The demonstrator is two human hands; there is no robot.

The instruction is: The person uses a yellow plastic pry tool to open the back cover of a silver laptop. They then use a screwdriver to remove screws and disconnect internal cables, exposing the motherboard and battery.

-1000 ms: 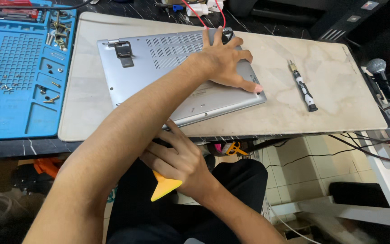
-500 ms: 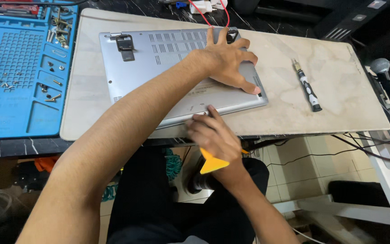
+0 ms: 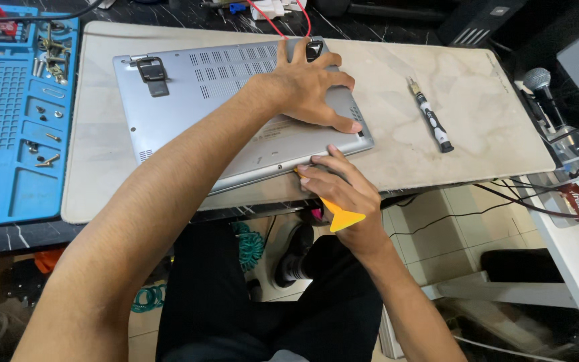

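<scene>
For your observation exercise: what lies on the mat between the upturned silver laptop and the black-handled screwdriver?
Nothing: in the head view, the stretch of beige mat between the laptop and the screwdriver is bare.

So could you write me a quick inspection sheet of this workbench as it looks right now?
Surface: beige marbled work mat on a dark desk.
Job's things: silver laptop lying bottom up; yellow pry pick with its tip at the laptop's front edge.
Clutter: precision screwdriver on the mat; blue screw tray with loose screws.
Grippers: left hand pressing flat on the laptop; right hand gripping the pry pick.
Cables: red wires at the far edge; black cables hanging off the right side.
Surroundings: microphone at right; tiled floor and a black shoe below the desk.
</scene>
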